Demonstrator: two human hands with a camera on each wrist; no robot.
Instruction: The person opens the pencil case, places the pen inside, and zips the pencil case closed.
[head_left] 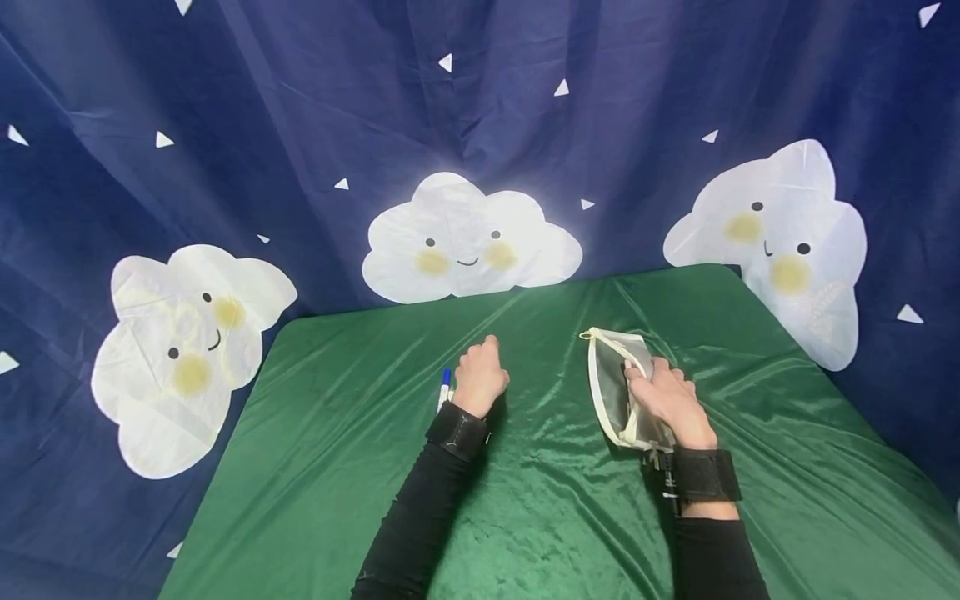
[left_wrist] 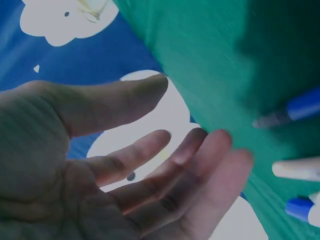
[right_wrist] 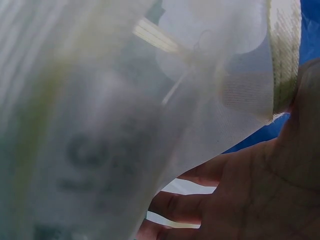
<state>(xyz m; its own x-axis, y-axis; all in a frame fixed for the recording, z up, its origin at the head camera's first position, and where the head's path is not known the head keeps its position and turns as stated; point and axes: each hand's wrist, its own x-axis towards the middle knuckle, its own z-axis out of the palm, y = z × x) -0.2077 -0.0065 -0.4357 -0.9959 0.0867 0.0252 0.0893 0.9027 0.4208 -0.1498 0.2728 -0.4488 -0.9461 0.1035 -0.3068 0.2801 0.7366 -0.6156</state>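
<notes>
My right hand point(head_left: 671, 404) grips a translucent pouch point(head_left: 613, 392) with cream zip edging, which gapes open toward the left. The thumb lies at the mouth of the pouch and the other fingers along its outer side. Blurred dark print shows through the cloudy pouch wall point(right_wrist: 100, 125) in the right wrist view. My left hand point(head_left: 480, 379) holds nothing; its fingers bend loosely, with the thumb apart from them in the left wrist view. Beside it lies a white marker with a blue cap point(head_left: 446, 387). The left wrist view shows a blue pen point(left_wrist: 300, 107) and a white pen-like thing point(left_wrist: 297, 169) close by.
A wrinkled green cloth point(head_left: 360, 467) covers the table. Behind it hangs a dark blue curtain point(head_left: 315, 100) printed with white clouds and small triangles. A second blue tip point(left_wrist: 300, 209) shows at the left wrist view's right edge.
</notes>
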